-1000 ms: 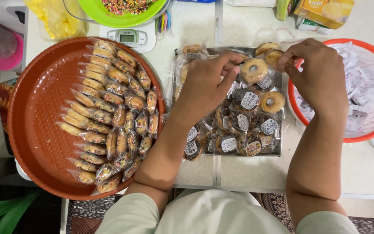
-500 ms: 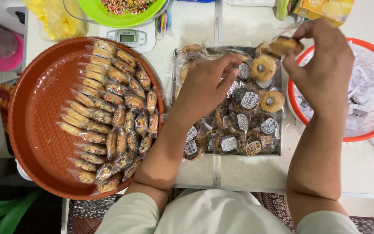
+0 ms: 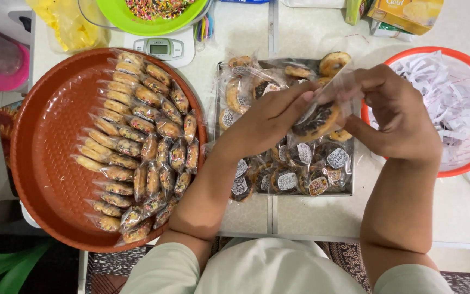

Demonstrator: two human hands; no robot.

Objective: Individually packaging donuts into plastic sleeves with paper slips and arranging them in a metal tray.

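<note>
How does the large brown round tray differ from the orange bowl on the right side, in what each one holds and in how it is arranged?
The brown round tray holds wrapped cookies standing in neat overlapping rows on its right half; the orange bowl holds a loose heap of white paper strips. The tray is broad and shallow and lies fully in view; the bowl is smaller and cut off by the picture's edge. Both are round and rest on the white table.

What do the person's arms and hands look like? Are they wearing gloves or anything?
No gloves. Both the left hand and the right hand are bare, and no rings, watch or bracelets show. The forearms are bare too. Short, pale greenish-grey sleeves cover only the upper arms, part of a plain top with no pattern.
</note>
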